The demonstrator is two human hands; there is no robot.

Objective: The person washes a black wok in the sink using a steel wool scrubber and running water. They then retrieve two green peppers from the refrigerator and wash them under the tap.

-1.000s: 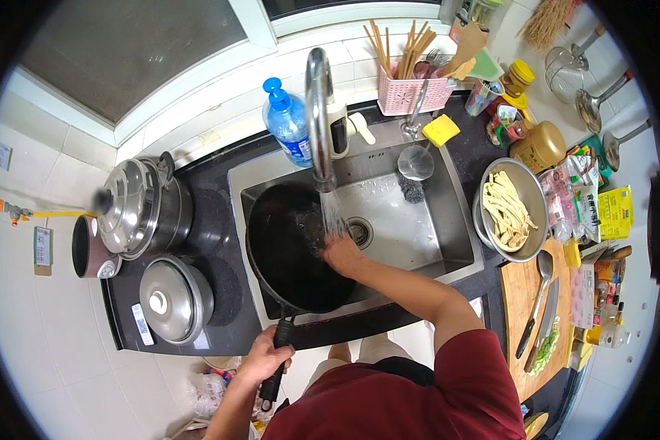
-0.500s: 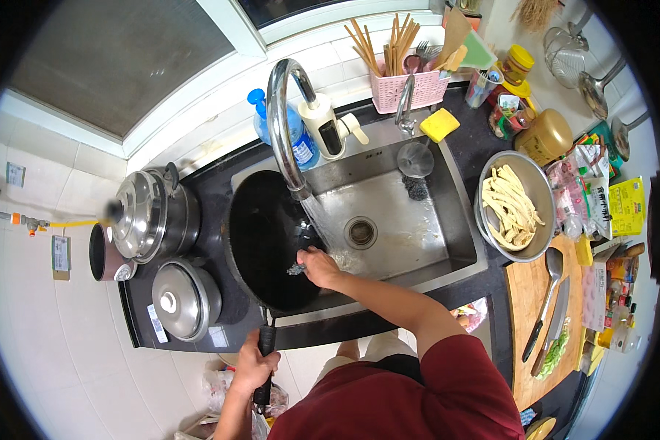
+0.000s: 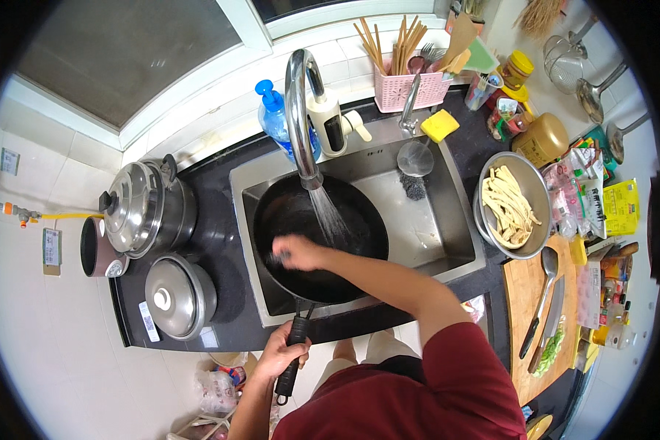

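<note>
A black wok (image 3: 363,227) rests tilted over the left part of the steel sink (image 3: 447,220). My left hand (image 3: 284,353) is closed round its black handle (image 3: 295,359) at the counter's front edge. Inside the wok, my right hand (image 3: 301,253) is blurred by motion and closed on a grey scouring pad (image 3: 277,257), only part of which shows. The pad is against or very near the wok's inner left wall. From the chrome faucet (image 3: 299,117), a spray of water (image 3: 330,216) falls into the wok, right of my hand.
Lidded steel pots (image 3: 174,297) stand on the left counter. Behind the sink are a blue pump bottle (image 3: 275,121), a yellow sponge (image 3: 439,126) and a pink utensil basket (image 3: 411,92). Right are a bowl of pale strips (image 3: 510,209) and a cutting board (image 3: 517,308) with a knife (image 3: 550,323).
The wok has moved right, further over the sink, and now lies under the water stream. My left hand moved right with the handle; my right hand shifted slightly left and up.
</note>
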